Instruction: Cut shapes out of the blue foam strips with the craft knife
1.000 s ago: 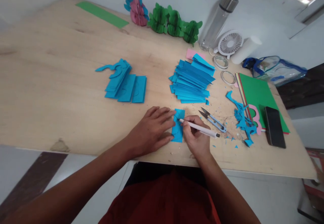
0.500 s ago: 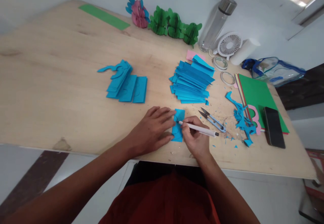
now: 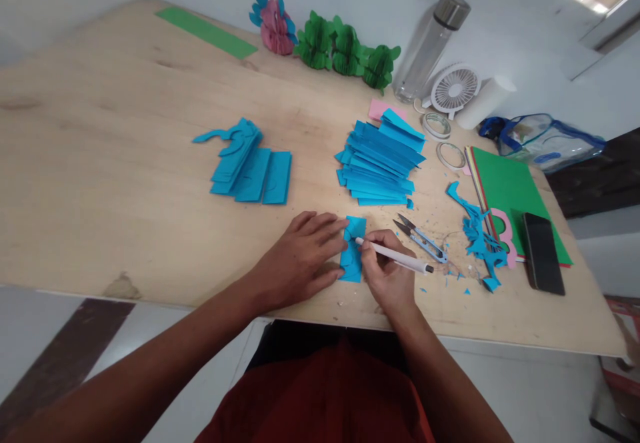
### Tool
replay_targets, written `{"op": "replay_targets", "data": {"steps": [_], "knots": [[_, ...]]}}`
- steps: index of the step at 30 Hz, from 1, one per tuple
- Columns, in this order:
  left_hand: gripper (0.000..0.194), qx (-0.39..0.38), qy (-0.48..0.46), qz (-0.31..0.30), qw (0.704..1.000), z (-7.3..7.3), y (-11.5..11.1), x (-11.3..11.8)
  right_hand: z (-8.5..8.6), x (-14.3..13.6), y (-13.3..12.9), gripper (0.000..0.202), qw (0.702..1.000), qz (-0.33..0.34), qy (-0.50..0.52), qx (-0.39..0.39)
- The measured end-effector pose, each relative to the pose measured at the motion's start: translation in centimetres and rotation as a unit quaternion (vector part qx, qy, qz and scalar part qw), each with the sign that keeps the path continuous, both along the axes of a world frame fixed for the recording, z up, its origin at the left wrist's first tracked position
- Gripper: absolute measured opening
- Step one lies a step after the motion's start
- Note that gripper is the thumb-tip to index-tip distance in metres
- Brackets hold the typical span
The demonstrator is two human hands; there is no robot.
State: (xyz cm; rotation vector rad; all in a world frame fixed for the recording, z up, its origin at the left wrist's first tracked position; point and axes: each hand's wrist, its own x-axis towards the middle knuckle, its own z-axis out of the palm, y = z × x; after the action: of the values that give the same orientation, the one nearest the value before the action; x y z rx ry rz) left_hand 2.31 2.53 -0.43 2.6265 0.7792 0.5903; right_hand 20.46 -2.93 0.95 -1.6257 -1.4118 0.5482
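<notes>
A small blue paper piece point(image 3: 353, 266) with dark curved lines lies on the table near its front edge. My left hand point(image 3: 300, 256) rests flat beside it, fingers spread, fingertips on its left edge. In my right hand point(image 3: 390, 273) is a white pen point(image 3: 400, 257), its tip on the upper part of the paper. Blue-handled thread snips point(image 3: 425, 239) lie just right of that hand. Behind the hands is a stack of folded blue strips point(image 3: 383, 159). Farther left, more blue pieces point(image 3: 250, 173) overlap, some with curved lines or cut shapes.
Blue scraps point(image 3: 477, 233), green sheets point(image 3: 515, 189) and a black phone point(image 3: 544, 253) are at the right. Along the wall stand a bottle point(image 3: 430, 49), a small fan point(image 3: 455, 88) and green paper figures point(image 3: 345, 49). Tape rolls point(image 3: 451, 156) lie below the fan.
The pen tip has shifted very slightly along the blue paper's upper curve. My left hand stays in place, and the view has moved a little.
</notes>
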Motion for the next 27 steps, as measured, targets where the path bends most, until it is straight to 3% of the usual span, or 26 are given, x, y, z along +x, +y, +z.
{"op": "replay_targets", "data": {"steps": [13, 22, 27], "knots": [[0.034, 0.005, -0.005, 0.003, 1.000, 0.0, 0.0, 0.1, -0.2, 0.0, 0.4, 0.011, 1.000, 0.021, -0.009, -0.002], [0.028, 0.009, -0.010, -0.002, 1.000, 0.0, 0.0, 0.0, 0.1, 0.7, 0.0, 0.011, 0.994, 0.027, 0.109, 0.000], [0.027, 0.009, -0.007, -0.004, 1.000, 0.0, 0.0, 0.1, 1.5, 1.2, -2.0, 0.015, 0.997, 0.080, 0.012, 0.004]]}}
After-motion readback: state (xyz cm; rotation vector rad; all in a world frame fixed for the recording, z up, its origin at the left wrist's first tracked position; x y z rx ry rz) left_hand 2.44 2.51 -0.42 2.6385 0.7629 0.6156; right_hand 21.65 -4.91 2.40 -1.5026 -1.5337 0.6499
